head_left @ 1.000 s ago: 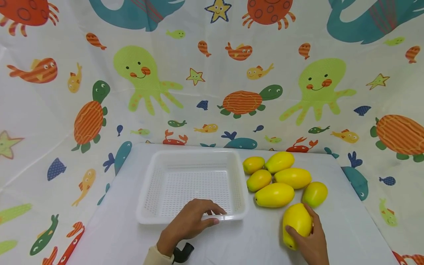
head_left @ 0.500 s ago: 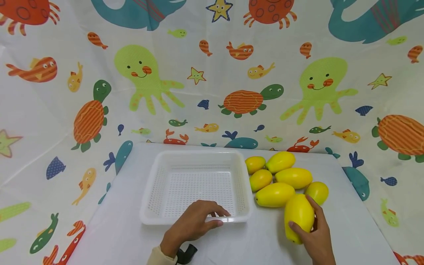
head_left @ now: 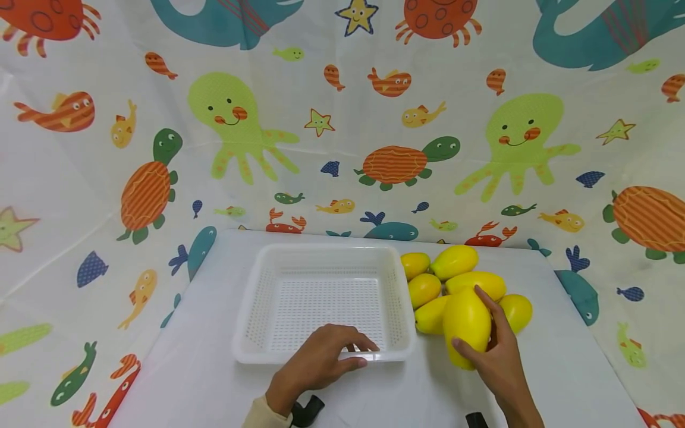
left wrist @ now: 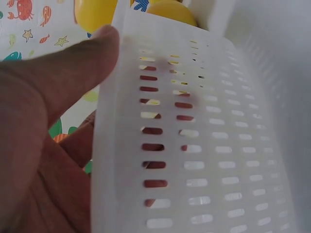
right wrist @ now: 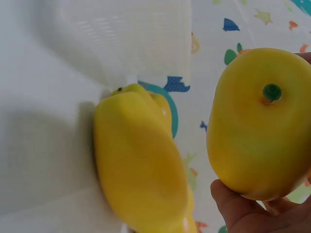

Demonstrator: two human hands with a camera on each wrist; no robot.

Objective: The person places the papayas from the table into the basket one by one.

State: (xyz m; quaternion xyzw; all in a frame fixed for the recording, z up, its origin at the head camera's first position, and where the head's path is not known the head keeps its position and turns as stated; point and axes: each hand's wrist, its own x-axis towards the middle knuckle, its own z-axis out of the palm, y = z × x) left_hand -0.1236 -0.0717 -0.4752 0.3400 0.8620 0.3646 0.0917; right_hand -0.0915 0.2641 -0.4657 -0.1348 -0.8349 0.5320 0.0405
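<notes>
My right hand (head_left: pixel 502 356) holds a large yellow papaya (head_left: pixel 465 327) above the white table, thumb on its near side and fingers along its right side. In the right wrist view the papaya (right wrist: pixel 260 126) shows a small green stem end. My left hand (head_left: pixel 323 359) grips the front rim of a white perforated plastic basket (head_left: pixel 267 358). In the left wrist view the thumb (left wrist: pixel 82 65) lies on one side of the basket wall (left wrist: pixel 214 150), and the fingers show through its slots. Nothing lies inside the basket.
Right of the basket lie several yellow fruits, among them a long one (head_left: pixel 430 316) partly hidden behind the held papaya, a small one (head_left: pixel 424 290) near the basket wall and another (head_left: pixel 517 312) at the right. A sea-animal curtain (head_left: pixel 332 119) stands behind the table (head_left: pixel 198 333).
My right hand has raised the papaya off the table and moved it up and left, in front of the other fruits. My left hand stays on the basket rim; both shift slightly right in view.
</notes>
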